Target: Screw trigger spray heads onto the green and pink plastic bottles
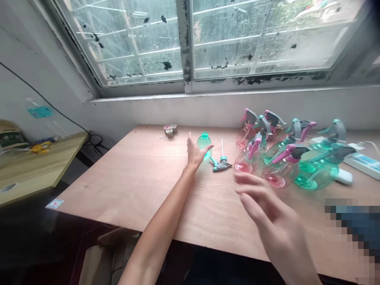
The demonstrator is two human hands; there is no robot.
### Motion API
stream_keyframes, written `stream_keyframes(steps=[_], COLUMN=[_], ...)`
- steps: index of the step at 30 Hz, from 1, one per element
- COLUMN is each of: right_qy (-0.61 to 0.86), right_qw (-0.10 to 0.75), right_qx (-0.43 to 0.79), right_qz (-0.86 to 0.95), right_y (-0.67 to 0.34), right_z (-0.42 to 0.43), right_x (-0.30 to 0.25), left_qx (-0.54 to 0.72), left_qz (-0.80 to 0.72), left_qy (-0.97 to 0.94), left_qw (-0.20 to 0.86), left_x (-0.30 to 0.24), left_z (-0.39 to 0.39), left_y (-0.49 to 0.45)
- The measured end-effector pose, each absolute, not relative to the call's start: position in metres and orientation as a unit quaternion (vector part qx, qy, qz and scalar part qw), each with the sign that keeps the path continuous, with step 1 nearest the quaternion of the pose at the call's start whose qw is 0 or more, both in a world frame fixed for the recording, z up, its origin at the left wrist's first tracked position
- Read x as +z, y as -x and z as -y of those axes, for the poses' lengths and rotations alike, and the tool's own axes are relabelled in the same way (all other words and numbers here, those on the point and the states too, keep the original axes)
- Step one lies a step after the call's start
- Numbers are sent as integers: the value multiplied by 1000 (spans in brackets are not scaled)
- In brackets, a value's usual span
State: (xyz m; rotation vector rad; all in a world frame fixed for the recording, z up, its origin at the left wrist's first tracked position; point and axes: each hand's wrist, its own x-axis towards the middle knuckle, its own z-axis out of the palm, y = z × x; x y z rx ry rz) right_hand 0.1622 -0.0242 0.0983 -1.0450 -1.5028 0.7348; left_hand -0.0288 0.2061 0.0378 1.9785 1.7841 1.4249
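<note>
My left hand [196, 153] reaches out over the table at the left side of a round green bottle [204, 141] with no top on it. Its fingers point away and its thumb is spread across the front of the bottle; whether the skin touches it I cannot tell. Just right of that bottle lies a grey and green spray head [222, 164], its thin tube pointing up toward the window. Nearer to me, my right hand [273, 213] hovers above the table, slightly blurred, fingers half curled and apart with nothing between them.
Several pink and green spray bottles [280, 172] stand bunched at the right. Behind them are a white power strip [363, 164] and a cable. Small boxes [169, 132] sit near the back edge. A second table [44, 170] stands at the left; a window [187, 43] is ahead.
</note>
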Motion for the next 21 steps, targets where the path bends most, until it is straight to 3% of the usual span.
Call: stream_keyframes(steps=[5, 11, 17, 21], right_qy=[487, 552, 514, 481], right_qw=[341, 230, 204, 284], right_qx=[277, 212, 178, 70], right_qz=[755, 773, 814, 826], right_y=[-138, -110, -115, -151], right_z=[-78, -110, -32, 15], right_x=[74, 46, 22, -18], left_qx=[455, 449, 486, 531], left_qz=[-596, -595, -630, -667], left_qy=[-652, -654, -595, -509], left_qw=[113, 132, 114, 116], left_x=[22, 26, 22, 5], left_z=[-215, -147, -36, -2], left_y=[34, 72, 90, 70])
